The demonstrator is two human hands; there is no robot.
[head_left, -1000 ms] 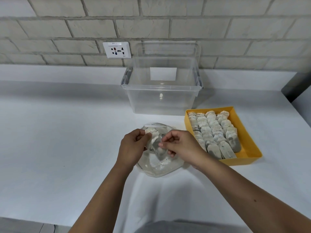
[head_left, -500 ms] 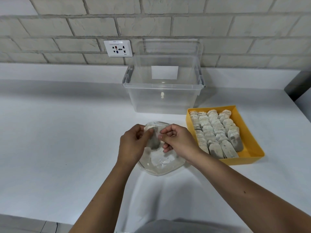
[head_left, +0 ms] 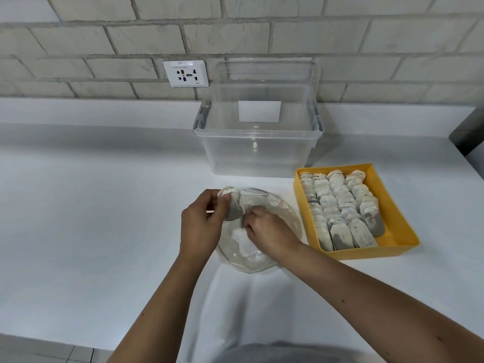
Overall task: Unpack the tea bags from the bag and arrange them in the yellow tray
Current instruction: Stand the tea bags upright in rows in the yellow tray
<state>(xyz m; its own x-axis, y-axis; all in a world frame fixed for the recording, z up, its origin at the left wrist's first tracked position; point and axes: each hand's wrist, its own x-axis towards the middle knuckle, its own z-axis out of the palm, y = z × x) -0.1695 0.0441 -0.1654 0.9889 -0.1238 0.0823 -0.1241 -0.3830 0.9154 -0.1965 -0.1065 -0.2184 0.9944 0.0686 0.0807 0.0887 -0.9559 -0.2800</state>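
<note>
A clear plastic bag (head_left: 251, 247) lies on the white counter in front of me. My left hand (head_left: 201, 226) grips the bag's mouth together with a tea bag (head_left: 234, 205) that sticks up there. My right hand (head_left: 267, 231) reaches into the bag with curled fingers; what they hold is hidden. To the right sits the yellow tray (head_left: 392, 205), filled with several rows of tea bags (head_left: 337, 203) leaning on each other.
A clear storage box (head_left: 258, 142) stands behind the bag against the brick wall, with a wall socket (head_left: 186, 73) to its left. The counter's front edge (head_left: 78, 344) runs near my body. White counter stretches far to the left.
My right hand has dropped from the bag's mouth down into the bag. My left hand has kept its grip at the mouth, where a tea bag now stands up.
</note>
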